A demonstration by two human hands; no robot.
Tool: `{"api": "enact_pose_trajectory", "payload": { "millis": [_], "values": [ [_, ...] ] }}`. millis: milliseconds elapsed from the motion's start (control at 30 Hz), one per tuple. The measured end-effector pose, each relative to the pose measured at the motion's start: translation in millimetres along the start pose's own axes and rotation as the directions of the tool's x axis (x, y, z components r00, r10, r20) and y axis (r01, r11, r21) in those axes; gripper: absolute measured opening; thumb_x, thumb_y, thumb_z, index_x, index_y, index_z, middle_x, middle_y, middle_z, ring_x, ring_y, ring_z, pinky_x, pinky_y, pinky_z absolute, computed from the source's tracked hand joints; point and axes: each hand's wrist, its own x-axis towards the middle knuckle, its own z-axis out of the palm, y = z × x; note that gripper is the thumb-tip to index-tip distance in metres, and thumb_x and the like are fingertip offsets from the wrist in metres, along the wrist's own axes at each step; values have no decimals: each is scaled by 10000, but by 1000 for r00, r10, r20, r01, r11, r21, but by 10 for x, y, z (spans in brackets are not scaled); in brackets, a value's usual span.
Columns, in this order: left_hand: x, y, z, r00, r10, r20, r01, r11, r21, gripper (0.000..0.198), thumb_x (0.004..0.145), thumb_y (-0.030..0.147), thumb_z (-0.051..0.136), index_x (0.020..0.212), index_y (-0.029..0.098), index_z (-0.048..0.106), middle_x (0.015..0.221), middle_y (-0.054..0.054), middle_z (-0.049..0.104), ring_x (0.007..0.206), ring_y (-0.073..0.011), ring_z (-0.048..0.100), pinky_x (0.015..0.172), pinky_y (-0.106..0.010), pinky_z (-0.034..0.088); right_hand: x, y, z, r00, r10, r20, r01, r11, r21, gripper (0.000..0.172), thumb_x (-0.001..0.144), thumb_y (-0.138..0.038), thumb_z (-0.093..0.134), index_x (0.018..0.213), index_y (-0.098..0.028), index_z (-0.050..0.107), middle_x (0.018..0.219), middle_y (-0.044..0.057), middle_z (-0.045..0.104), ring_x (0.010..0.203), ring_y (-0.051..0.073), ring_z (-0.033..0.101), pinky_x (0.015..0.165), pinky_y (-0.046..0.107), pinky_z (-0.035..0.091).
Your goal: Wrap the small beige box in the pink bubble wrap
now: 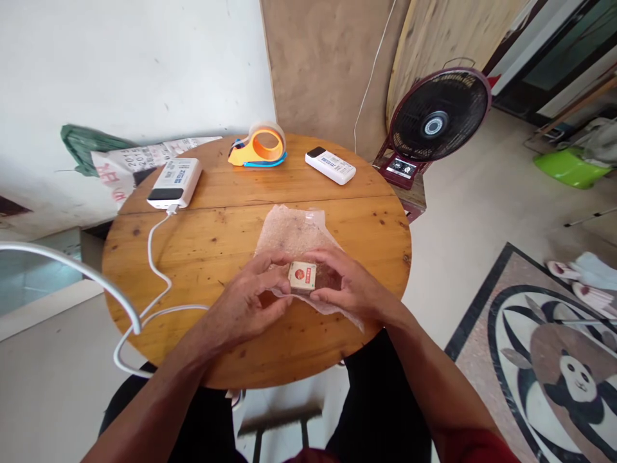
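Note:
A small beige box with a round red logo and a red label lies on a crumpled sheet of bubble wrap. My right hand holds the box at its right side, thumb at the near edge and fingers at the far edge. From the left, my left hand has its fingertips against the box's left side, the thumb below them. The bubble wrap spreads beyond and under both hands, with a shiny clear patch near its far corner. Whether the wrap is fixed to the box is hidden.
On the round wooden table stand an orange tape dispenser, a white power bank and a larger power bank with a white cable at the left. A dark fan stands beyond the right edge.

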Motion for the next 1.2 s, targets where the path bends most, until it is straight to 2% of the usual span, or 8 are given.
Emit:
{"api": "enact_pose_trajectory", "payload": {
  "millis": [100, 200, 500, 667, 867, 1000, 1100, 1200],
  "values": [
    [-7, -3, -10, 999, 33, 22, -33, 999, -4, 92, 798, 126, 540, 796, 185, 611, 1315, -50, 477, 1164, -195, 522, 971, -343, 460, 14, -12, 81, 998, -70, -11, 68, 993, -92, 605, 765, -219, 667, 1332, -254, 457, 1299, 69, 563, 1169, 227, 526, 998, 406, 408],
    [-5, -8, -13, 998, 53, 26, -53, 999, -2, 99, 790, 118, 543, 807, 183, 615, 1322, -59, 481, 1173, -205, 521, 968, -338, 464, 29, -4, 125, 997, -46, -65, 38, 991, -126, 511, 804, -223, 626, 1296, -253, 490, 1264, 64, 596, 1129, 224, 557, 978, 400, 417],
    [-9, -26, -6, 999, 31, 10, -31, 1000, 1, 86, 805, 137, 533, 815, 183, 606, 1357, -68, 465, 1192, -199, 512, 964, -326, 462, 40, 23, 128, 992, -28, -120, 13, 992, -124, 477, 815, -233, 621, 1278, -230, 506, 1242, 81, 608, 1125, 223, 561, 967, 386, 423],
    [-9, -32, 2, 1000, 30, -9, -30, 999, -13, 74, 787, 136, 542, 764, 180, 597, 1354, -68, 483, 1188, -206, 524, 970, -324, 453, 50, 48, 144, 996, -29, -86, 21, 995, -101, 471, 829, -244, 607, 1288, -231, 502, 1247, 81, 601, 1124, 231, 554, 962, 392, 430],
    [28, -26, 50, 991, -77, -105, 70, 995, -70, 84, 806, 203, 546, 731, 183, 579, 1245, -64, 597, 1112, -209, 592, 919, -320, 480, -45, -18, -83, 996, 67, -54, -61, 992, 110, 478, 875, -370, 562, 1329, -242, 487, 1347, 75, 531, 1222, 249, 506, 1022, 421, 403],
    [60, -26, 85, 981, -137, -136, 122, 986, -113, 112, 817, 250, 545, 732, 184, 577, 1181, -64, 638, 1033, -205, 629, 797, -288, 519, -160, -45, -223, 995, 69, 66, -84, 960, 268, 583, 812, -498, 618, 1332, -273, 483, 1371, 55, 511, 1213, 258, 523, 994, 417, 441],
    [73, -42, 98, 978, -133, -161, 118, 988, -100, 110, 820, 260, 554, 747, 184, 586, 1157, -54, 648, 1001, -190, 637, 777, -269, 515, -171, -7, -144, 993, 108, -44, -101, 985, 137, 620, 731, -399, 736, 1291, -263, 507, 1283, 70, 578, 1139, 242, 570, 963, 404, 461],
    [85, -71, 103, 978, -120, -172, 108, 991, -75, 108, 827, 265, 557, 762, 186, 592, 1137, -43, 656, 965, -172, 645, 769, -254, 507, -120, 42, -9, 985, 48, -167, -38, 997, 60, 338, 787, -275, 682, 1112, -237, 601, 1211, 67, 608, 1110, 211, 579, 958, 374, 453]
  ]
}}
